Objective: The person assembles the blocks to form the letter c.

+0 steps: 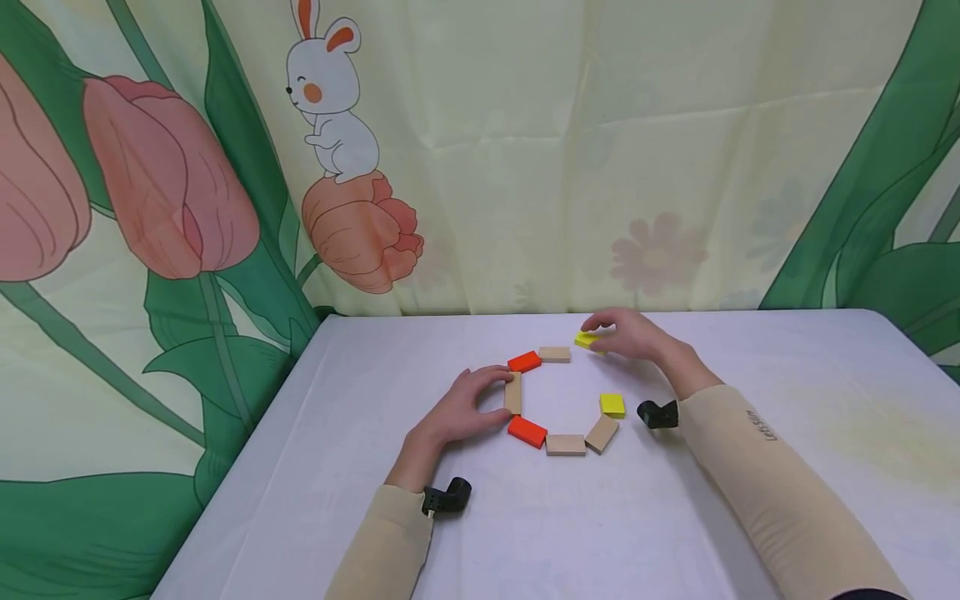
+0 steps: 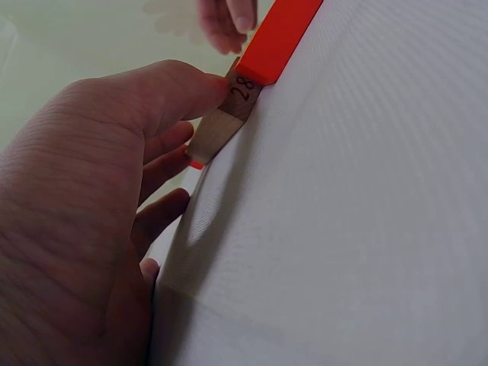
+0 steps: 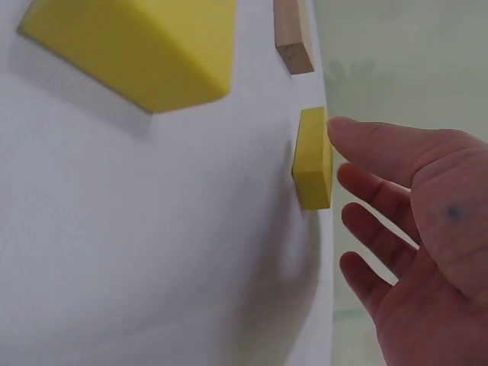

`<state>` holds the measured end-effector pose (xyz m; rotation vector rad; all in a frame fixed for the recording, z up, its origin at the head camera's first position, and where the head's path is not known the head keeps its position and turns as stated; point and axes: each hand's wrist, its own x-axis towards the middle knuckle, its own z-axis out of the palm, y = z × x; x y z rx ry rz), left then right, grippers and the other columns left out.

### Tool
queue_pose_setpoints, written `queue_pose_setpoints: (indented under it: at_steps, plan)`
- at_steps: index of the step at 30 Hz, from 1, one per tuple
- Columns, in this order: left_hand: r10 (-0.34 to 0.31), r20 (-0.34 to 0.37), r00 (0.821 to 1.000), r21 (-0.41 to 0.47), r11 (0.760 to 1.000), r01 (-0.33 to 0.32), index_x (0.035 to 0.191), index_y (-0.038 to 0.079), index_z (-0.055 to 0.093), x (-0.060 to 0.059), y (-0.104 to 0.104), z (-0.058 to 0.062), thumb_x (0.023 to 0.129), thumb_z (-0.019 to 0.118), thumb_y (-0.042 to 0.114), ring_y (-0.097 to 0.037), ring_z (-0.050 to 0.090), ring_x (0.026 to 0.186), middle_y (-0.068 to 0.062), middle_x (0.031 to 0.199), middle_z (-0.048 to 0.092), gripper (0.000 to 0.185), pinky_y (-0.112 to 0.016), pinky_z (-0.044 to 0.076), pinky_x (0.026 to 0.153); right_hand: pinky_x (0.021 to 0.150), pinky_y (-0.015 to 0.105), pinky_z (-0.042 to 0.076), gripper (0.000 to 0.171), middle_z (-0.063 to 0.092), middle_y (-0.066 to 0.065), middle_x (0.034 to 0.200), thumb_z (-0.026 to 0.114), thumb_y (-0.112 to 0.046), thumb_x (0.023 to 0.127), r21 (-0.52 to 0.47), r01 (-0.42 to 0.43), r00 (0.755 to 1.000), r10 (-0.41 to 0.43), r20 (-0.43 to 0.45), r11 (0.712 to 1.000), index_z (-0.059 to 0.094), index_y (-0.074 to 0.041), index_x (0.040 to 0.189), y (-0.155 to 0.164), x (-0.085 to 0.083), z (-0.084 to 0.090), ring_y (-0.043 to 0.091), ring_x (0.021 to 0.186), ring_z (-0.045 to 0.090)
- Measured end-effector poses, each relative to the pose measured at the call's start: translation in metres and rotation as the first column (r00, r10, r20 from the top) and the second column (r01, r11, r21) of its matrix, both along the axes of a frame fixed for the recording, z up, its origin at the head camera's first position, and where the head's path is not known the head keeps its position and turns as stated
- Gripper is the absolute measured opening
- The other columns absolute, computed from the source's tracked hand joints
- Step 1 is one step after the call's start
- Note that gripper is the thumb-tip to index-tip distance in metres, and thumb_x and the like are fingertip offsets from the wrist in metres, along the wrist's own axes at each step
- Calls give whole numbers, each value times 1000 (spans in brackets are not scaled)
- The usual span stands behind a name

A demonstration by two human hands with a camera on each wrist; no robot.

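Note:
My left hand (image 1: 467,408) holds a plain wooden block (image 1: 513,393) at the left side of a ring of blocks, thumb at its near end and a finger at its far end. In the left wrist view, that block (image 2: 216,131) shows the number 28, and a red block touches its end. At the far right of the ring, my right hand (image 1: 636,335) pinches a yellow block (image 1: 585,340) between thumb and fingers. The right wrist view shows this yellow block (image 3: 310,162) low over or on the cloth; which one I cannot tell.
Two red blocks, upper (image 1: 524,362) and lower (image 1: 528,432), adjoin the held wooden block. Other plain blocks lie at the back (image 1: 555,355), front (image 1: 566,445) and front right (image 1: 602,434). Another yellow block (image 1: 612,406) sits at the right. White cloth (image 1: 750,367) covers the table.

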<state>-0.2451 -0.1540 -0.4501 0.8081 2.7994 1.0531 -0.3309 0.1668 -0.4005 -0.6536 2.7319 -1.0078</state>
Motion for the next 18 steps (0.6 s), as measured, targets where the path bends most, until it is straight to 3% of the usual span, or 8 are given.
queue_pose_setpoints:
  at_steps: [18]
  plan:
    - [-1, -3, 1000, -5, 1000, 1, 139, 13, 59, 0, 0, -1, 90, 73, 24, -20, 42, 140, -4, 147, 52, 52, -48, 11, 122, 105, 55, 42, 33, 64, 18, 125, 68, -8, 94, 53, 48, 997, -51, 59, 997, 66, 0, 126, 5, 0, -6, 37, 118, 55]
